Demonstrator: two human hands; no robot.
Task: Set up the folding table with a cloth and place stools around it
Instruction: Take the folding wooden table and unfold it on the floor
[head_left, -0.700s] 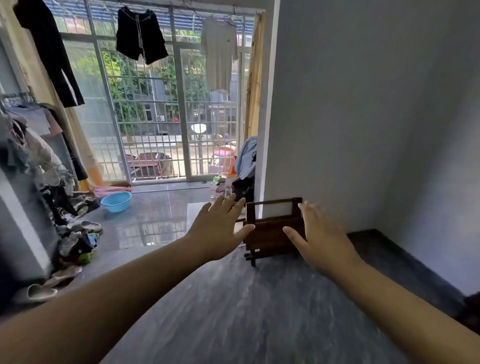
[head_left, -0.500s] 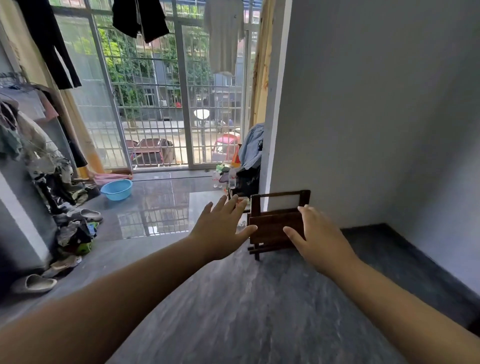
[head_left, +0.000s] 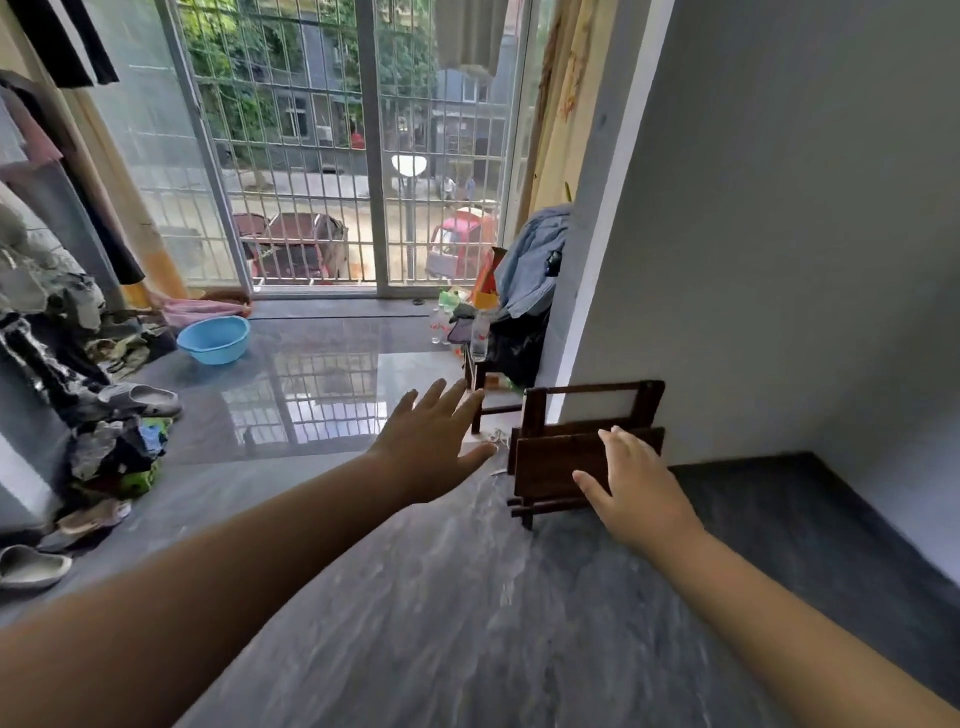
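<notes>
Both our hands are spread, holding nothing: left hand (head_left: 434, 441) beside the folded wooden frame (head_left: 550, 462), right hand (head_left: 636, 493) in front of it. It stands on the floor (head_left: 415, 623) against the wall (head_left: 779, 260) corner.

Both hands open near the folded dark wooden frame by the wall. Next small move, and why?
Probably grip the folded dark wooden frame by its two side edges and lift it. The left hand and right hand are both open, holding nothing, and the frame stands folded by the grey wall.
</notes>
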